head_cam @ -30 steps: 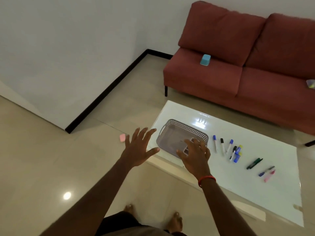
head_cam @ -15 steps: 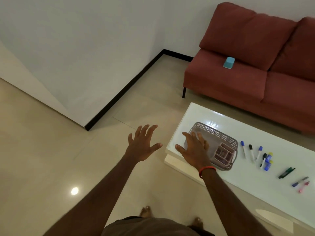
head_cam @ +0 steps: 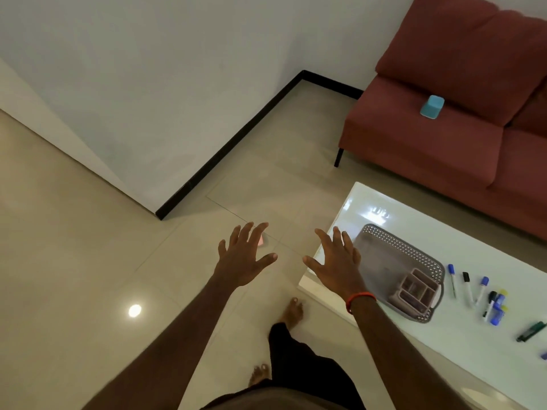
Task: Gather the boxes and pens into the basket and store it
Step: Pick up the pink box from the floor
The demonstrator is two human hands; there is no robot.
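Observation:
A grey perforated basket [head_cam: 381, 255] sits at the left end of the white table [head_cam: 444, 344], with a pink compartment box [head_cam: 416, 288] in its near right corner. Several markers [head_cam: 473, 291] lie on the table right of the basket, a green one [head_cam: 531, 331] farther right. A pink box [head_cam: 261, 240] lies on the floor, mostly hidden behind my left hand [head_cam: 244, 258], which hovers open above it. My right hand [head_cam: 336, 261] is spread open over the table's left edge, beside the basket. A blue box [head_cam: 432, 106] rests on the red sofa.
The red sofa [head_cam: 414, 143] stands behind the table. A white wall with black skirting [head_cam: 236, 137] forms a corner to the left. Tiled floor stretches left of the table. My bare feet [head_cam: 293, 312] are near the table's corner.
My view and body have swung left, away from the table. My right hand came off the basket, leaving the compartment box inside it. Both hands now reach toward the floor.

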